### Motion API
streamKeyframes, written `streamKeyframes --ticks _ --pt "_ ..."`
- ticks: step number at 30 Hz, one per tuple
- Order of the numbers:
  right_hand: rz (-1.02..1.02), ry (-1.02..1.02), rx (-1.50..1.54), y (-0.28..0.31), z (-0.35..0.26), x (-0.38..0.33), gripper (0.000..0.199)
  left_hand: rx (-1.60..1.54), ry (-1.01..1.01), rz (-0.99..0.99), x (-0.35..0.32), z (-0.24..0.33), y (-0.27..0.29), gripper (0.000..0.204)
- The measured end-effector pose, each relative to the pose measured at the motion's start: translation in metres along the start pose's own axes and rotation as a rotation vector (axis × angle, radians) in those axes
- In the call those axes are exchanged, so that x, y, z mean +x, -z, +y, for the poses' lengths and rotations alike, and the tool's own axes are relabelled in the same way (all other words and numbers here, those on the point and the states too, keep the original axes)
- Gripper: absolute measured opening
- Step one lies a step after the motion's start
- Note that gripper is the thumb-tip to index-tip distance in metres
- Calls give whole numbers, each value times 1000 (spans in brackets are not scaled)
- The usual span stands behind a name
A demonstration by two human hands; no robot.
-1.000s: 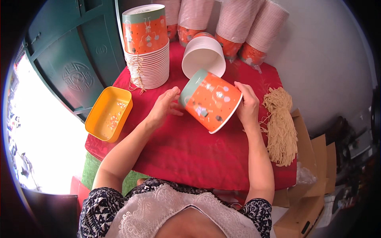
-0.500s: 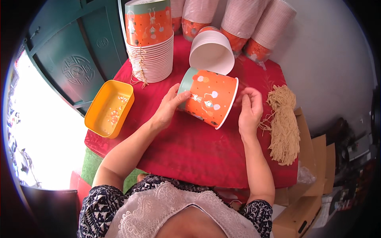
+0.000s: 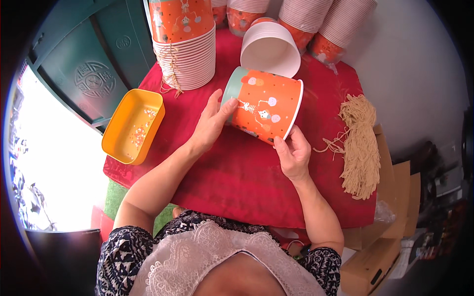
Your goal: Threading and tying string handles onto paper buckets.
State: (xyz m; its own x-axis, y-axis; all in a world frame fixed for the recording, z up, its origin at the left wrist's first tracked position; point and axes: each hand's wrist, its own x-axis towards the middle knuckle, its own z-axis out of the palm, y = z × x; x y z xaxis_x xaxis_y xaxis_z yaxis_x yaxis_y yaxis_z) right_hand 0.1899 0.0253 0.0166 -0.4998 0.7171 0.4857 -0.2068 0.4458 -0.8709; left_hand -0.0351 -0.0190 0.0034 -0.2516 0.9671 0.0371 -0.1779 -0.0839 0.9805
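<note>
I hold an orange paper bucket [image 3: 266, 106] with a teal base and small printed figures, tipped on its side above the red cloth-covered table [image 3: 232, 177]. My left hand [image 3: 212, 121] presses flat against its base end. My right hand [image 3: 294, 153] grips the white rim at the lower right. Behind it lies a white-lined bucket [image 3: 271, 49] with its mouth facing me. A tall stack of upside-down buckets [image 3: 182, 44] with string loops hanging from it stands at the back left.
A yellow rectangular tray [image 3: 132, 126] with small beads sits at the table's left edge. A bundle of tan string [image 3: 359, 145] lies at the right. More bucket stacks [image 3: 326, 24] line the back. Cardboard boxes [image 3: 380, 246] stand at the lower right, a teal door [image 3: 89, 69] at the left.
The bucket has turned in my hands and its rim now points right. My right hand has slid from the far side down to the lower rim; my left hand stays on the base.
</note>
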Motion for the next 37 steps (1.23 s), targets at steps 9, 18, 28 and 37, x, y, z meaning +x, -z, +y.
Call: streamKeyframes --ticks 9,18,28,37 --pt "55 17 181 -1 11 -3 22 804 -660 440 -10 8 -4 44" --pt "-39 -48 210 -5 8 -7 16 596 -752 41 -60 14 -47 21" --pt "-58 -124 168 -11 1 -8 16 397 -469 16 -64 -2 -49 14" --pt "-95 -88 192 -14 12 -12 23 359 -482 13 -60 -8 -49 15"
